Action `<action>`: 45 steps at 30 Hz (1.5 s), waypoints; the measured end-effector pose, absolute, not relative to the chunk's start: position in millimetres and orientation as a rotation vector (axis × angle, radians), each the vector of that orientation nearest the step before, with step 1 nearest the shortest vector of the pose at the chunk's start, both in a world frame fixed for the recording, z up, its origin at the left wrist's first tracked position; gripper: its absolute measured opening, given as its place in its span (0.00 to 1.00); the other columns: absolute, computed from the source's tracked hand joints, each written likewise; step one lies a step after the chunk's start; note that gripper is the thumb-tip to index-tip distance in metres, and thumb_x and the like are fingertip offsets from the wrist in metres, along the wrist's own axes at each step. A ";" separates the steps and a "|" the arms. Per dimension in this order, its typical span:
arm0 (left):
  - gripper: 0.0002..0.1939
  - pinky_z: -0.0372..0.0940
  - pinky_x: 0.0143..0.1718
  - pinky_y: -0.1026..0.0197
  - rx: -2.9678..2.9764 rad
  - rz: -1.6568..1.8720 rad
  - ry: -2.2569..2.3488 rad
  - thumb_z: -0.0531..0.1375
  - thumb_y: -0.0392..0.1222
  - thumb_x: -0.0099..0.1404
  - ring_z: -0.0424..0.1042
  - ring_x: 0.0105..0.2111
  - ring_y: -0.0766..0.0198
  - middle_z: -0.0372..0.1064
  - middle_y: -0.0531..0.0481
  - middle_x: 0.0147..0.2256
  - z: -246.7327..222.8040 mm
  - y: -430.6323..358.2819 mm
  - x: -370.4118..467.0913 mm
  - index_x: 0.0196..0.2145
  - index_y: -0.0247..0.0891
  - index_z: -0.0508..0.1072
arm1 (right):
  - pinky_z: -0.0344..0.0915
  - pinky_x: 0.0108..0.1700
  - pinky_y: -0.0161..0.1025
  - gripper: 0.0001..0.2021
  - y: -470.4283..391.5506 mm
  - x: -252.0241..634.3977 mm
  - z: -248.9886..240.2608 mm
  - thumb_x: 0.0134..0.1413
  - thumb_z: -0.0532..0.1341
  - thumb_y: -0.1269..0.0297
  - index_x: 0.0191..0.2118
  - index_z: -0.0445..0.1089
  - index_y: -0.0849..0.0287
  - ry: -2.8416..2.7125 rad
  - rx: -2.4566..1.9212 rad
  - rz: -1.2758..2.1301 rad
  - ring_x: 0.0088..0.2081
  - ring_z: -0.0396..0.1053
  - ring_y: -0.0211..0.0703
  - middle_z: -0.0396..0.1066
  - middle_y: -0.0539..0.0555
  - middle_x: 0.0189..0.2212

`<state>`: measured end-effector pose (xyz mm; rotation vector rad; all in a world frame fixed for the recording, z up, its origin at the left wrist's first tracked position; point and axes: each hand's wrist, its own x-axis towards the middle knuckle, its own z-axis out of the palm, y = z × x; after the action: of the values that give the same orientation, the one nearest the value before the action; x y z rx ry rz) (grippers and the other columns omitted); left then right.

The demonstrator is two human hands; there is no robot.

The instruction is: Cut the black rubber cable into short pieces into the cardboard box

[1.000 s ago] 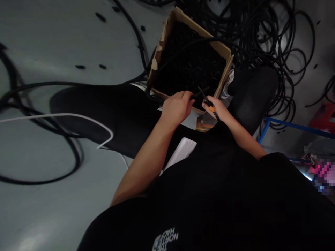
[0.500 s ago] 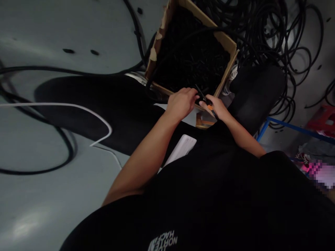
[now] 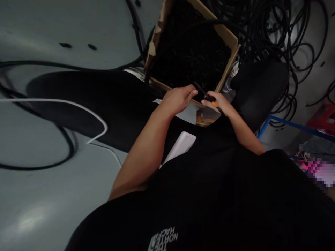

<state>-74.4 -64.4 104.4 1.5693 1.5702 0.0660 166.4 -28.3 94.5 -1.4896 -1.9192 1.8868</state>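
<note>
My left hand (image 3: 179, 99) is closed over the near edge of the cardboard box (image 3: 227, 34), thumb and fingers pinched together. A black hose (image 3: 183, 34) arches across the box, bends at its left corner and runs in under this hand; its end is hidden. My right hand (image 3: 219, 101) grips a hand cutter (image 3: 214, 104) with orange-and-black handles. Its narrow dark blade points up and left, just right of my left fingertips. Inside the box lie many short black pieces (image 3: 193, 57), dim and hard to tell apart.
Coiled black hose (image 3: 264, 38) heaps on the floor at upper right. Stray black pieces (image 3: 65, 45) lie at left. A white power bank (image 3: 180, 148) rests on my lap, near a white cable (image 3: 86, 109). A blue frame (image 3: 288, 122) and a red stool (image 3: 323, 118) are at right.
My left hand has drawn slightly left, away from the cutter, widening the gap. My right hand and the cutter have shifted a little right. The whole view has tilted slightly.
</note>
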 end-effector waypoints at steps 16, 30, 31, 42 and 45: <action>0.25 0.76 0.64 0.46 1.508 0.336 1.691 0.65 0.53 0.80 0.83 0.61 0.40 0.85 0.37 0.57 97.4 -66.7 -74.5 0.69 0.41 0.78 | 0.73 0.48 0.45 0.26 -42.8 162.7 68.4 0.74 0.68 0.33 0.54 0.74 0.53 -1.932 -1.361 1.876 0.40 0.70 0.45 0.73 0.51 0.40; 0.25 0.75 0.68 0.41 1.486 0.312 1.745 0.64 0.48 0.80 0.83 0.64 0.37 0.84 0.36 0.60 104.9 -60.1 -56.0 0.70 0.40 0.76 | 0.70 0.44 0.43 0.33 -41.6 152.2 88.3 0.73 0.64 0.23 0.43 0.72 0.53 -1.963 -1.596 1.613 0.41 0.70 0.47 0.68 0.51 0.34; 0.25 0.75 0.67 0.42 1.499 0.331 1.738 0.63 0.50 0.81 0.83 0.63 0.37 0.84 0.37 0.59 103.1 -61.1 -57.1 0.70 0.41 0.76 | 0.71 0.44 0.43 0.34 -41.8 153.0 89.7 0.72 0.65 0.22 0.42 0.72 0.53 -1.954 -1.603 1.607 0.41 0.70 0.47 0.69 0.51 0.34; 0.27 0.75 0.62 0.47 1.588 0.373 1.608 0.57 0.59 0.85 0.84 0.60 0.40 0.85 0.36 0.57 93.1 -66.1 -69.0 0.69 0.42 0.78 | 0.75 0.49 0.47 0.30 -40.1 158.4 72.8 0.73 0.66 0.26 0.44 0.73 0.53 -2.006 -1.494 1.620 0.45 0.73 0.51 0.72 0.55 0.41; 0.26 0.75 0.64 0.47 1.568 0.304 1.685 0.57 0.61 0.86 0.84 0.60 0.40 0.85 0.37 0.57 94.5 -67.0 -67.9 0.70 0.45 0.77 | 0.74 0.52 0.48 0.30 -41.5 157.5 76.9 0.74 0.66 0.27 0.43 0.73 0.53 -2.032 -1.567 1.533 0.44 0.71 0.51 0.72 0.55 0.40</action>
<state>-67.9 -67.0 94.5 1.5684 1.6852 0.3039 157.5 -41.5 76.9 -1.5668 -2.0324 1.5328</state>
